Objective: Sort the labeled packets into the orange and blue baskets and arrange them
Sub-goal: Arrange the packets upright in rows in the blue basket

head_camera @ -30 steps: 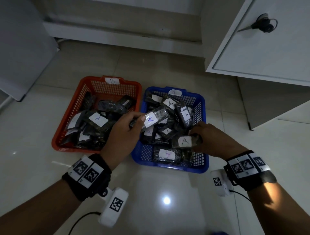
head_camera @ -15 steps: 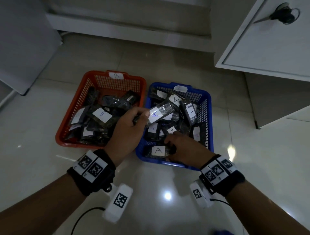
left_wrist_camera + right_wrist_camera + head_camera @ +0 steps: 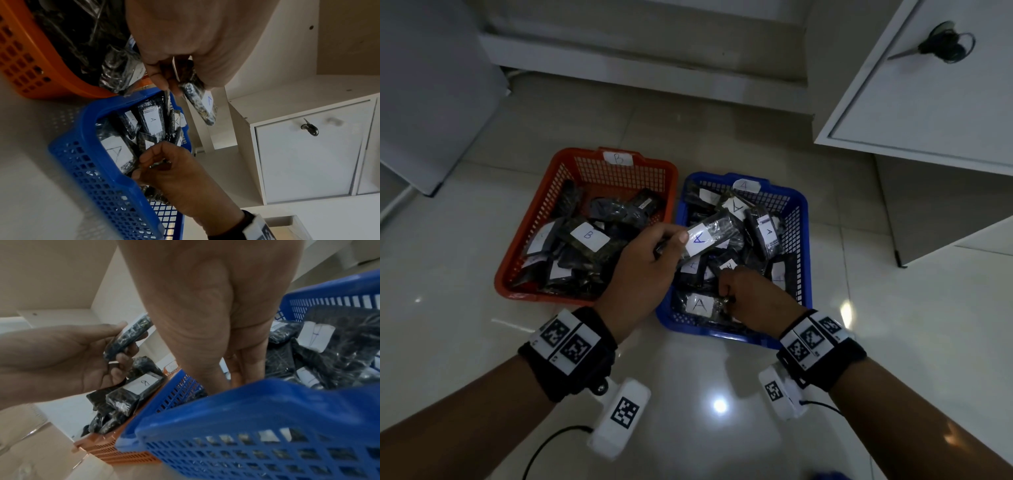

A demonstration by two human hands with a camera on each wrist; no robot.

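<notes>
Orange perforated plastic basket (image 3: pixel 558 219) at left on the glossy pale tiled floor (image 3: pixel 465 308), tagged B on its far rim, filled with dark plastic-wrapped packets (image 3: pixel 585 253); one white label (image 3: pixel 589 236) among them reads B. Touching its right wall, or very nearly: blue perforated plastic basket (image 3: pixel 803 240), tagged A on its far rim, heaped with more dark packets, several with white labels reading A.

Left hand (image 3: pixel 643 270) raised over the seam between the two baskets, fingers (image 3: pixel 162 79) and thumb pinching one end of a long dark clear-wrapped packet with a white A label (image 3: pixel 712 234). Held packet lifted clear of the heap, angled up and to the right above the blue basket's near-left part.

Right hand (image 3: pixel 753 298) down inside the near end of the blue basket, fingers (image 3: pixel 148 159) curled among the packets just right of a flat packet labelled A (image 3: pixel 700 305). Cannot tell whether anything is actually gripped there.

Black wristbands with white square-patterned markers on both wrists. Further right, a white cabinet door (image 3: pixel 928 96) with dark-handled scissors (image 3: pixel 941 46) on it.
</notes>
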